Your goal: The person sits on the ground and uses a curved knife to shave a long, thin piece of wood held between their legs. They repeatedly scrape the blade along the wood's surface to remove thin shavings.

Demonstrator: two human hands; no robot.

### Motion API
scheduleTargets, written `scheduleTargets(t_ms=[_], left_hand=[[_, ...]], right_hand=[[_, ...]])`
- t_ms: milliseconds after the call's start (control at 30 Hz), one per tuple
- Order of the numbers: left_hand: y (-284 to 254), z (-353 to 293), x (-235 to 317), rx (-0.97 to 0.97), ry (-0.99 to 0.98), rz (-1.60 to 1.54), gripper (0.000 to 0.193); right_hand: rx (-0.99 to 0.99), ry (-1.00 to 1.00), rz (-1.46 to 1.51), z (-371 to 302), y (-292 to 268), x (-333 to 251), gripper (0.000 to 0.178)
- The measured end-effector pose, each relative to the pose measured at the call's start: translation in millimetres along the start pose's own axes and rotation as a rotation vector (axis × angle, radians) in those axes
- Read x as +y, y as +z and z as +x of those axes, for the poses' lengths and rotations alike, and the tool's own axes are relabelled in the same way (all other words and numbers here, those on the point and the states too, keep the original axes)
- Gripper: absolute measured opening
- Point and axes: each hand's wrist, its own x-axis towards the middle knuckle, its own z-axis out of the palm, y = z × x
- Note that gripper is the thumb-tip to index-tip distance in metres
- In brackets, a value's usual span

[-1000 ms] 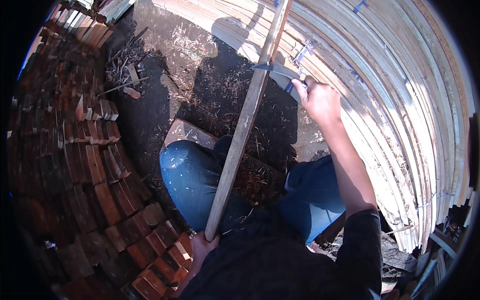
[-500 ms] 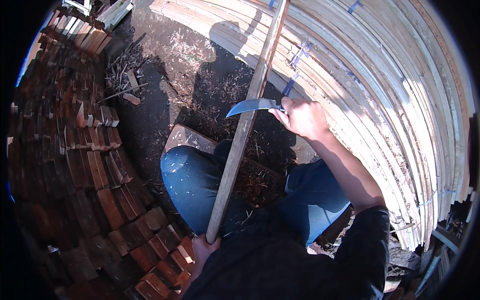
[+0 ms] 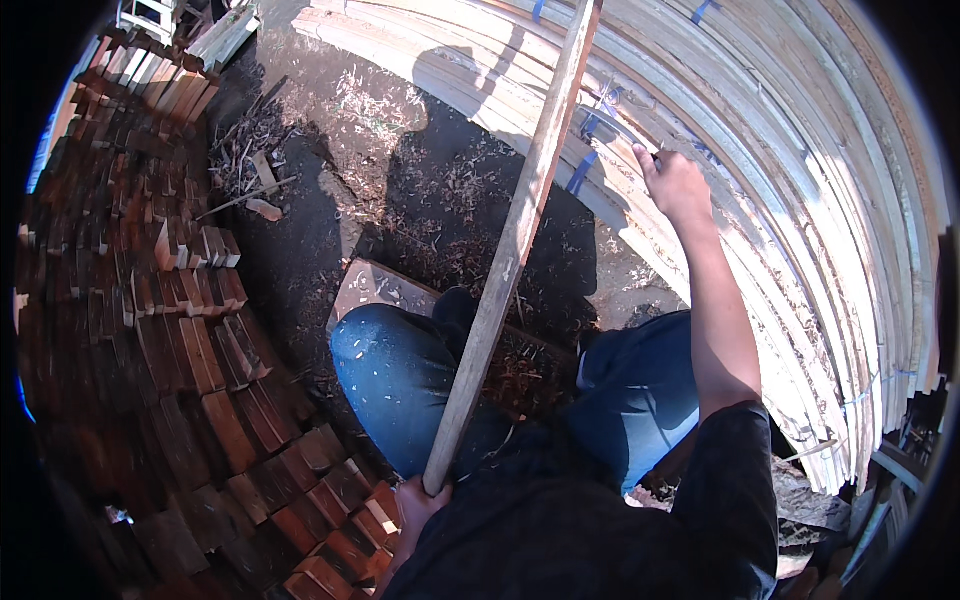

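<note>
A long, narrow wooden strip slants from beside my left hip up past the far boards, crossing over my jeans. My left hand is closed around its near end. To the right of the strip and apart from it, my right hand is raised in a closed grip on a curved knife. The blade shows only as a thin line against the pale boards, and my fingers hide the handle. Pale shavings dot my jeans.
Stacked reddish-brown wood blocks fill the left side. Long pale boards, tied with blue strips, curve along the right. A flat board lies by my left knee. Shavings and scraps litter the dark ground.
My right hand has lifted the knife off the strip, moving right and farther away. The strip's far end has shifted slightly right; my left hand keeps its grip.
</note>
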Motion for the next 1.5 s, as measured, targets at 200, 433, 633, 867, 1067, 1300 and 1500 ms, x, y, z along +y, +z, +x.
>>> scheduleTargets(t_ms=[200, 433, 633, 867, 1067, 1300, 1500], left_hand=[[5.9, 1.4, -18.1, 0.001, 0.058, -0.024, 0.042], [2.9, 2.2, -14.1, 0.036, 0.149, 0.052, 0.043], [-0.9, 1.9, -7.0, 0.051, 0.167, 0.034, 0.042], [5.3, 2.9, -8.1, 0.082, 0.162, 0.073, 0.041], [5.2, 1.4, 2.1, 0.049, 0.116, 0.104, 0.042], [5.5, -0.4, 5.4, 0.053, 0.122, 0.065, 0.041], [3.7, -0.7, 13.0, 0.072, 0.153, 0.059, 0.04]], right_hand=[[0.205, -0.065, 0.352, -21.1, -24.7, 13.2, 0.056], [0.08, -0.321, 0.391, -102.7, 1.3, -14.5, 0.047], [0.318, -0.751, 0.142, -131.6, 19.5, -12.9, 0.044], [0.276, -0.64, 0.037, -149.4, 29.7, -13.5, 0.044], [0.322, -0.604, -0.071, -141.3, 34.0, -18.5, 0.044], [0.347, -0.62, -0.041, -132.8, 39.5, -21.6, 0.043], [0.376, -0.647, -0.037, -134.4, 40.3, -22.0, 0.046]])
